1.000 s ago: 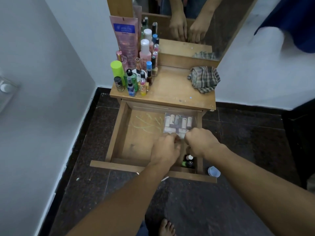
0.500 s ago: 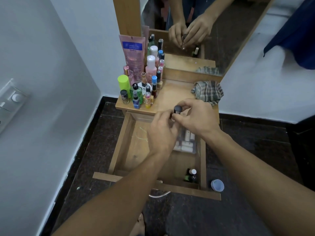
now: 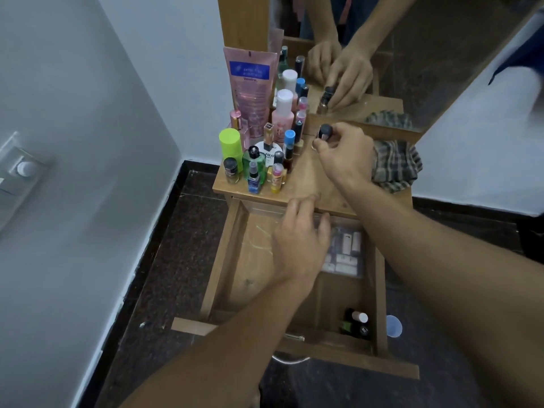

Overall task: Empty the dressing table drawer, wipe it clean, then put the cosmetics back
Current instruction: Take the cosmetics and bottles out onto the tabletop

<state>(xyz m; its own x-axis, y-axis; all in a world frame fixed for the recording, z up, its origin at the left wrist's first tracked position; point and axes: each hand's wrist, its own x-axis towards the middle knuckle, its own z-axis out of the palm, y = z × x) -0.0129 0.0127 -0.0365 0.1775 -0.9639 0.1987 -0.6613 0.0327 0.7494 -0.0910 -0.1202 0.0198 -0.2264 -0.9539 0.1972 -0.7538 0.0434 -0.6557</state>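
The wooden drawer [image 3: 226, 257] is pulled out below the dressing table top [image 3: 306, 184]. My right hand [image 3: 341, 151] grips a small black-capped bottle [image 3: 323, 132] at the back of the top, beside the cluster of cosmetics [image 3: 265, 142]. My left hand [image 3: 300, 240] hovers over the drawer with fingers apart and nothing in it. A clear case of small tubes [image 3: 344, 251] lies in the drawer's far right part. Two small bottles [image 3: 356, 322] lie in its near right corner.
A checked cloth [image 3: 394, 166] lies on the right of the table top. A mirror [image 3: 382, 54] stands behind and reflects my hands. A pale plastic cap [image 3: 393, 325] lies on the dark floor right of the drawer. A grey wall stands close on the left.
Both hands rose from the drawer with a small bottle. My right hand has carried it to the back of the table top, and my left hand has dropped back over the drawer.
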